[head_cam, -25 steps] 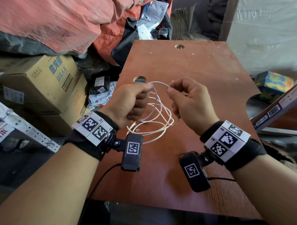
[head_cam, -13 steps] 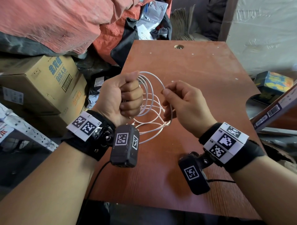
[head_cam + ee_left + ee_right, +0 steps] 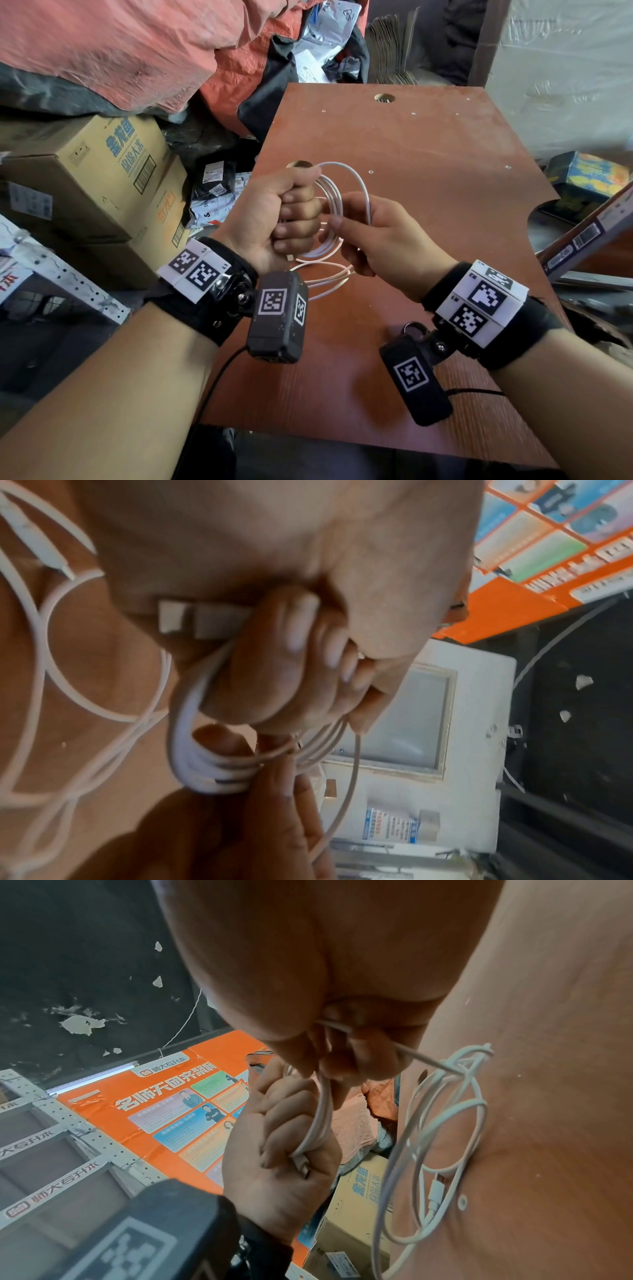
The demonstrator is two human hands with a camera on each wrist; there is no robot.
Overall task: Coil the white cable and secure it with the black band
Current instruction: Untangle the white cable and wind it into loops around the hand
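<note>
The white cable (image 3: pixel 346 171) is wound in several loops above the brown table (image 3: pixel 445 164). My left hand (image 3: pixel 287 219) grips the bundled loops in a fist, with a plug end (image 3: pixel 202 620) sticking out below the little finger. My right hand (image 3: pixel 373 236) pinches a strand of the cable (image 3: pixel 346 1028) right beside the left fist. Loose loops (image 3: pixel 441 1123) hang below both hands down to the table, and a small connector (image 3: pixel 436 1188) lies on the wood. No black band shows in any view.
Cardboard boxes (image 3: pixel 102 171) and an orange tarp (image 3: pixel 120 44) crowd the table's left side. Round holes (image 3: pixel 384 98) pierce the tabletop. A colourful box (image 3: pixel 585 174) and a long carton (image 3: pixel 589 236) lie off the right edge.
The left fist has turned upright with the loops gathered into it. The right hand has slid down along the cable, close against the left fist, laying on another loop.
</note>
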